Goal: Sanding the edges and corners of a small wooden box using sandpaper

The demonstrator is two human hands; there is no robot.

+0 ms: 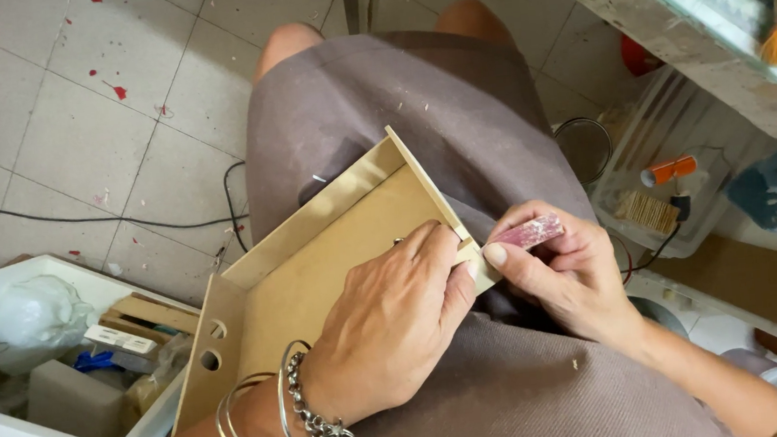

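A small open box of pale brown fibreboard (317, 253) rests on my lap, over a grey-brown skirt. Its near end panel has two round holes. My left hand (393, 326), with bangles and a chain bracelet at the wrist, lies inside the box and grips its right side wall near the corner. My right hand (567, 273) pinches a small reddish-pink sanding block (528, 232) between thumb and fingers, pressed against the outer edge of that same wall, right beside my left fingertips.
A white bin (0, 281) at the left holds a wrapped bundle, wood strips and a foam block. A black cable (79, 220) crosses the tiled floor. To the right stand a workbench edge (663, 30), a clear tray (654, 144) with an orange tool and a brush.
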